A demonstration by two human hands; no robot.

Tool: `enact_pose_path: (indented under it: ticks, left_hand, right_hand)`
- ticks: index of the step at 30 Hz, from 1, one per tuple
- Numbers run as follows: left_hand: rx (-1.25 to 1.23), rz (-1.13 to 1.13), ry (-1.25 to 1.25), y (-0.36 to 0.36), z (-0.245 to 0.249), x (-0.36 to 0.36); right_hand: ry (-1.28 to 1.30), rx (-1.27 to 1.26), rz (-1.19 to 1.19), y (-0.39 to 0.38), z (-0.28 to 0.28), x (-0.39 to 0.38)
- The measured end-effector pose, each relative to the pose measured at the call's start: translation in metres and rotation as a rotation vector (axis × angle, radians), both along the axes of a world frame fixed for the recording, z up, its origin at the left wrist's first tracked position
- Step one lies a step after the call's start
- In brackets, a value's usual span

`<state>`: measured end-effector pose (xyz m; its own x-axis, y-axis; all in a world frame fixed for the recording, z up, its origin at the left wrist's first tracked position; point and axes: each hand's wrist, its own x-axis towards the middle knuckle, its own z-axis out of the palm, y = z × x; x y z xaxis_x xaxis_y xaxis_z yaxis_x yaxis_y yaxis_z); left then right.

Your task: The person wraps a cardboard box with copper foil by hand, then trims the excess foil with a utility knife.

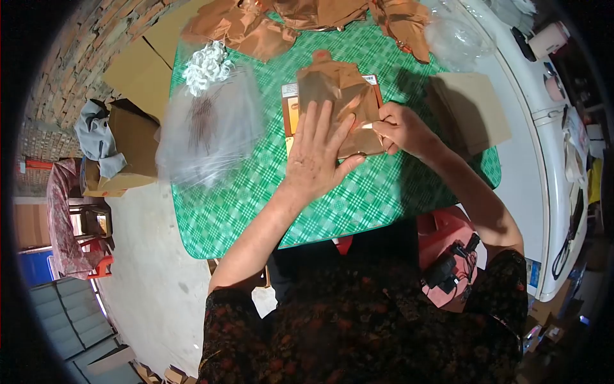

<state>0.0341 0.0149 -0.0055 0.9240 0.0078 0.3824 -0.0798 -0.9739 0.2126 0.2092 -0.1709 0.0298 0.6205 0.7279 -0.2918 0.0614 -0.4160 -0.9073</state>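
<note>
A glossy copper-brown plastic packet [332, 83] lies on the green plaid tablecloth [268, 198] in front of me. Underneath it, the edges of a printed card or flat box [291, 112] with white labels stick out. My left hand [314, 150] rests flat on the packet's lower left, fingers spread. At the packet's right edge, my right hand [406, 133] is closed in a pinch. A small whitish spot shows by its fingertips, but what it is cannot be made out.
Clear plastic bags [211, 128] and a bundle of white strings [208, 67] lie at left. More copper-brown packets [256, 35] line the far edge. A flat brown cardboard piece [476, 109] is at right. An open carton [131, 141] stands left of the table.
</note>
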Motion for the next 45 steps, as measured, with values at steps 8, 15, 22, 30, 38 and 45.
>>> enact_pose_path:
  ticks: [8,15,22,30,38,45]
  left_hand:
    - [0.004,-0.007,0.006,-0.001,0.002,0.001]
    - [-0.012,-0.009,0.006,-0.001,0.001,0.001]
    - [0.022,0.035,0.022,-0.002,-0.002,0.001]
    - [0.022,0.036,0.038,-0.003,0.0,0.0]
    - [0.031,0.036,0.016,-0.003,-0.002,-0.001]
    - [0.069,0.052,0.026,-0.003,0.001,-0.001]
  right_hand:
    - [-0.15,-0.002,-0.089,0.007,0.015,0.013]
    - [-0.344,-0.142,0.028,0.056,0.009,0.063]
    - [-0.252,0.141,0.113,0.063,0.006,0.085]
    - [-0.263,0.335,0.078,0.07,-0.023,0.088]
    - [-0.984,0.336,-0.009,0.033,0.007,0.023]
    - [-1.261,0.048,0.33,-0.024,0.003,-0.078]
